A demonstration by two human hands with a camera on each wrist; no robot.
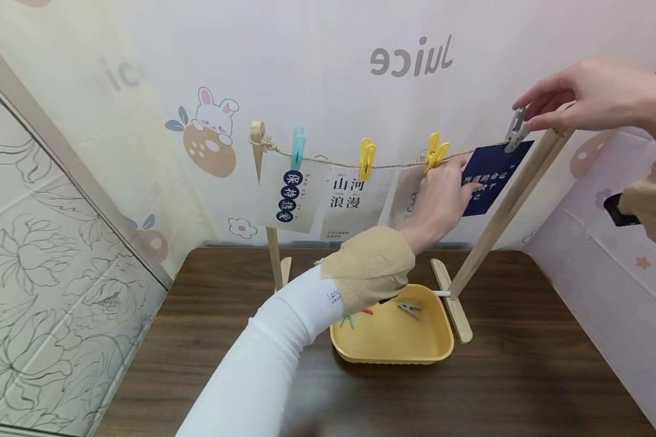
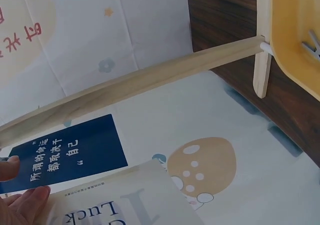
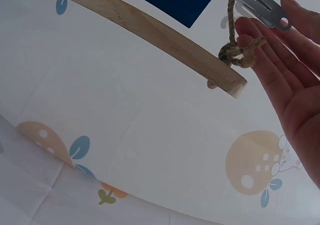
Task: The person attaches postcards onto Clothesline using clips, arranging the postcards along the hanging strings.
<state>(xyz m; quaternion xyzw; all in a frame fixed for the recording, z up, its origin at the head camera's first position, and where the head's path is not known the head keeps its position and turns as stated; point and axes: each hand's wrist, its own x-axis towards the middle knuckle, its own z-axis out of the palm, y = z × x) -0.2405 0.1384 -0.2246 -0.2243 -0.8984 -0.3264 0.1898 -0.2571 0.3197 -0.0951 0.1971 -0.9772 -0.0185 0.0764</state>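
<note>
A string (image 1: 399,164) runs across a wooden rack. On it hangs a navy card (image 1: 494,176) with white characters, next to the slanted right post (image 1: 503,212). My left hand (image 1: 466,183) pinches the card's left edge; its fingertips (image 2: 11,168) show in the left wrist view on the navy card (image 2: 70,152). My right hand (image 1: 522,114) pinches a grey clip (image 1: 516,130) at the card's top right corner. In the right wrist view the grey clip (image 3: 255,2) lies against my straight fingers (image 3: 280,70), by the string's knot (image 3: 235,55).
Three more cards hang under a blue clip (image 1: 297,147) and two yellow clips (image 1: 367,158), (image 1: 436,150). A yellow tray (image 1: 393,340) with a few loose clips sits on the dark wooden table (image 1: 525,376) between the rack's feet. Papered walls close in behind and on both sides.
</note>
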